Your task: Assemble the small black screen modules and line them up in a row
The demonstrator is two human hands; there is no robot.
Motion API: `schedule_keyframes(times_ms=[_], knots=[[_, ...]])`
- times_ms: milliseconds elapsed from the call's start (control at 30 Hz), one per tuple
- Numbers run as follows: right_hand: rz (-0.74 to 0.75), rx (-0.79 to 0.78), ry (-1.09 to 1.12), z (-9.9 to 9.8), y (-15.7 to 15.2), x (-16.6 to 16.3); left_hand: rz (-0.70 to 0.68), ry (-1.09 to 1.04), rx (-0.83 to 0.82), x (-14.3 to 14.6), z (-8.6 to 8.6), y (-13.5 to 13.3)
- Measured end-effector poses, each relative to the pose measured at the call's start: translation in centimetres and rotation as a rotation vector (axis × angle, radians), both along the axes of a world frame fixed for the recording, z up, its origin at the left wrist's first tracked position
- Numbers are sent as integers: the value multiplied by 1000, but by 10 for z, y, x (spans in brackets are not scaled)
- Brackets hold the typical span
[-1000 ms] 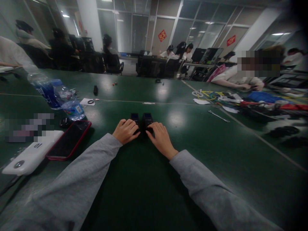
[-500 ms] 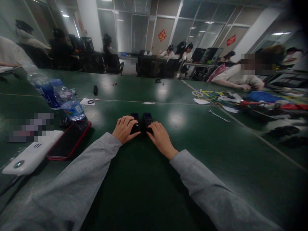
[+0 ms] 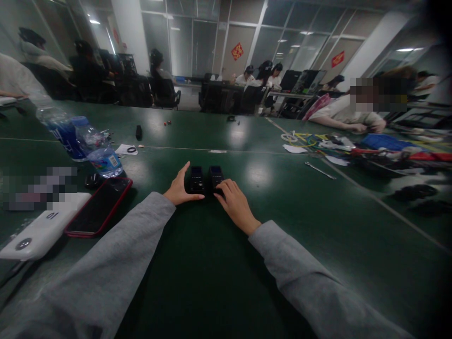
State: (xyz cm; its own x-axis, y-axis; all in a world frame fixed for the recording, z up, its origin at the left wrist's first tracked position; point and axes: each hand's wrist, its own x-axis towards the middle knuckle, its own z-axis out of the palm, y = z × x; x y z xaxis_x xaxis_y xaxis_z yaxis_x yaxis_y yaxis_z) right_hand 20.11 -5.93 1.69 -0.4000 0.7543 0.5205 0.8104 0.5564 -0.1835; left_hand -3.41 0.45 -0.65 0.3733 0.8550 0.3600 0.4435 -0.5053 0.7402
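Left hand [image 3: 177,189] spread wide, right hand [image 3: 236,198] curled

The person's left sleeve [image 3: 116,256] and right sleeve [image 3: 303,268] are long and grey, with soft folds. The left hand [image 3: 177,189] and right hand [image 3: 236,200] are bare. Low on the left sleeve, a dark patch [image 3: 93,331] may be shadow.

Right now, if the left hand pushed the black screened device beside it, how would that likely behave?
The black screened device looks rigid: its casing is boxy and straight-edged. That shape should make it slide rather than roll. Bright reflections on the green tabletop suggest a smooth surface, so it may slip easily.
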Motion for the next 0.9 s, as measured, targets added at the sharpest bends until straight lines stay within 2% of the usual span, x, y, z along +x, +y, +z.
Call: schedule_keyframes(times_ms=[100,200,567,733,900], knots=[[-4,5,1,-1,1,-1,-92,-35,-22,-1,-1,4],[-17,10,8,-1,0,-1,-118,-71,-14,-2,-2,6],[-81,26,37,1,0,1,-106,-94,-24,-3,-4,8],[-72,18,50,0,0,1,-92,-50,-31,-3,0,7],[6,-27,90,1,-1,0,-80,-25,-20,-3,2,7]])
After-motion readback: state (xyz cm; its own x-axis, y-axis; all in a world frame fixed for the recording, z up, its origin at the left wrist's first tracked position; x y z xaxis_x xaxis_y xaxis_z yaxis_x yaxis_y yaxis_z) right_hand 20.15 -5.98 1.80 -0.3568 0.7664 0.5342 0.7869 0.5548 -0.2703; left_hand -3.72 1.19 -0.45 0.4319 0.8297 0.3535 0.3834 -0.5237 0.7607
